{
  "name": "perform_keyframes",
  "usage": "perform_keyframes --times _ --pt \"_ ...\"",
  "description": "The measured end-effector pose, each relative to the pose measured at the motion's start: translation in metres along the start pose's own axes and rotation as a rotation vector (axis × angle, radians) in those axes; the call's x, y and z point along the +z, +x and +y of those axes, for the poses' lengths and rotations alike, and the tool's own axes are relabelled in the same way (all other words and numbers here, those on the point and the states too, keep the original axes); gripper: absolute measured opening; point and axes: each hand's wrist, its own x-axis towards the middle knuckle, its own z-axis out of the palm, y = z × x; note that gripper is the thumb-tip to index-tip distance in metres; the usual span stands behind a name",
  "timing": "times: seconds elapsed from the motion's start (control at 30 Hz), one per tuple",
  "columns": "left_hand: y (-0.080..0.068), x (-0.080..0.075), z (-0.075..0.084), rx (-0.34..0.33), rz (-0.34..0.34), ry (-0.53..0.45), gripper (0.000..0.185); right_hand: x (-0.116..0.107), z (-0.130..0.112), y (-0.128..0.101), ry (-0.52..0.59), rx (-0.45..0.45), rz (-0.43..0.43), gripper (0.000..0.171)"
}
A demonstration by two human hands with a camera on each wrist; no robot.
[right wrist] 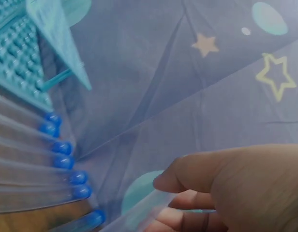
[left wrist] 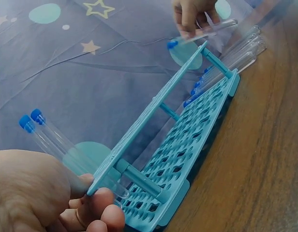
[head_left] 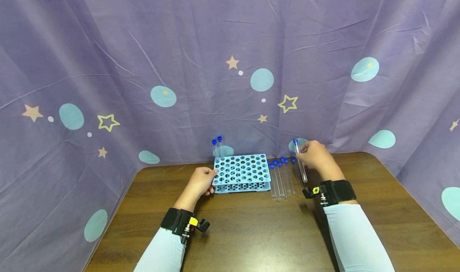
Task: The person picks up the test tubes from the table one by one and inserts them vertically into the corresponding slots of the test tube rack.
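Observation:
A light-blue test tube rack (head_left: 241, 170) with two perforated tiers stands at the back of the table. My left hand (head_left: 202, 181) pinches the left end of its top plate between thumb and fingers, as the left wrist view shows. Two blue-capped test tubes (left wrist: 57, 145) stand upright in holes at the rack's back left corner. To the right of the rack, my right hand (head_left: 316, 157) holds one clear test tube (head_left: 301, 164) off the table, tilted, with its blue cap up. Several more capped test tubes (head_left: 282, 180) lie side by side between the rack and that hand.
The brown wooden table (head_left: 251, 232) extends in front of the rack and to both sides. A purple curtain (head_left: 201, 64) with stars and teal spots hangs directly behind the table's back edge, close to the rack and tubes.

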Motion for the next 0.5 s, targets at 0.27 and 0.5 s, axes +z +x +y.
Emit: perform_keyframes --times 0.27,0.5 --pt "-0.001 0.0 0.001 0.004 0.003 -0.007 0.032 -0.011 -0.014 -0.009 0.07 -0.068 0.067 0.04" --pt "-0.002 0.0 0.001 0.009 0.001 -0.003 0.033 -0.016 -0.024 -0.015 0.075 -0.149 0.145 0.038"
